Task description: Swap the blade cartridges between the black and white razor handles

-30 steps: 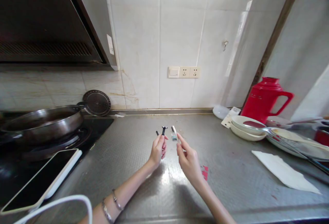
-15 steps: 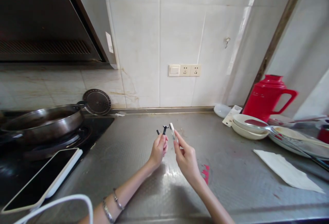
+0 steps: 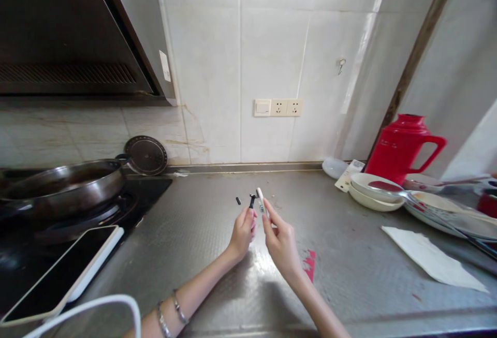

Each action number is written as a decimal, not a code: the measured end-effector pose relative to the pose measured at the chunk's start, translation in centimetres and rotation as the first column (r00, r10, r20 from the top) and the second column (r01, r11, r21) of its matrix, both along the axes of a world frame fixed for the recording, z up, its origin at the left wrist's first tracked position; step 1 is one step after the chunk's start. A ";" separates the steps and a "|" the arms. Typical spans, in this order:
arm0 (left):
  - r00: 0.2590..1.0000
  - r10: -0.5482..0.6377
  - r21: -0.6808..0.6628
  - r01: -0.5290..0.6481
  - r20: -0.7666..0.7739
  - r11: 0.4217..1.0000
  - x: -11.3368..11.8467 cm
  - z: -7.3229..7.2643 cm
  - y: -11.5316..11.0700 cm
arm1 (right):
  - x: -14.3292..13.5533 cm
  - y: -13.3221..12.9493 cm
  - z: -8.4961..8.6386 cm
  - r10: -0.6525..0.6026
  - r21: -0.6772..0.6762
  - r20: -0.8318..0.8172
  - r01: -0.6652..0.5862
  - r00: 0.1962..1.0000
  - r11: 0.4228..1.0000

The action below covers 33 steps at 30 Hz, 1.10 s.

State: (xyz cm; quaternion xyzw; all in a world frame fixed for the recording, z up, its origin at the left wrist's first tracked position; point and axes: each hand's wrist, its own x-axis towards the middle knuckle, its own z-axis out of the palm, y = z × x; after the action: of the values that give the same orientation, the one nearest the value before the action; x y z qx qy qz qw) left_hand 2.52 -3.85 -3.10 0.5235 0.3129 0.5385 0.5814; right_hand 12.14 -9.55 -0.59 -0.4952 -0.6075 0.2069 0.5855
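Note:
My left hand (image 3: 242, 231) is closed on a small black tool (image 3: 252, 202) with a short crosspiece at its top, held upright over the counter. In my right hand (image 3: 281, 240), a white toothbrush (image 3: 260, 196) is pinched between fingers and thumb, head up. Its bristles face left, very near the top of the black tool; whether they touch is too small to tell. A short black piece (image 3: 238, 201) lies on the metal counter (image 3: 186, 255) to the left of the tool.
At left are a steel pan (image 3: 73, 188) on the stove and a phone (image 3: 62, 270) by a white cable (image 3: 116, 299). On the right stand a red thermos (image 3: 399, 149), stacked bowls (image 3: 375, 201), plates and a white napkin (image 3: 430, 258).
My left hand has moved slightly right with the black tool, bringing its top closer to the toothbrush head. The short black piece now shows apart from that hand. My right hand is nearly unmoved.

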 end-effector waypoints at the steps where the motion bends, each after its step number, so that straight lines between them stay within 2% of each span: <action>1: 1.000 0.006 -0.010 -0.006 0.014 1.000 -0.1 0.0 0.1 | -0.2 -0.2 -0.2 0.006 -0.001 0.008 -0.006 1.000 1.000; 5: 0.999 0.026 -0.031 -0.025 0.041 0.999 -0.3 0.3 0.3 | -0.7 -0.8 -0.8 0.035 -0.013 0.037 -0.035 0.999 0.999; 11: 1.000 0.001 -0.004 -0.001 0.014 1.000 -0.2 0.5 -0.1 | -0.3 0.0 0.2 -0.035 0.015 -0.011 0.035 0.999 0.999; 17: 0.999 0.010 -0.029 -0.009 0.037 1.000 -0.2 0.3 0.1 | -0.8 -1.5 -1.4 -0.009 0.009 0.097 0.008 0.995 1.000; 24: 1.000 0.000 -0.011 0.000 0.011 1.000 -0.1 0.4 -0.1 | -0.1 -0.2 0.6 -0.079 0.061 0.040 0.076 0.996 0.995; 29: 1.000 0.018 -0.032 -0.017 0.020 0.999 -0.3 0.5 0.1 | -0.9 -1.0 -0.7 -0.035 0.052 0.084 0.031 0.996 0.998; 33: 0.999 0.037 -0.027 -0.036 0.038 0.999 -0.5 0.8 0.4 | -0.7 -1.6 -1.0 -0.043 0.001 0.031 0.043 0.999 0.999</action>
State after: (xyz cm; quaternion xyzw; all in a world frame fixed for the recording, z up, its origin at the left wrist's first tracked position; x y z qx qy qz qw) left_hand 2.01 -3.44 -2.35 0.4997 0.3181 0.5547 0.5843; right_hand 11.45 -11.19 -1.57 -0.5110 -0.6059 0.1865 0.5805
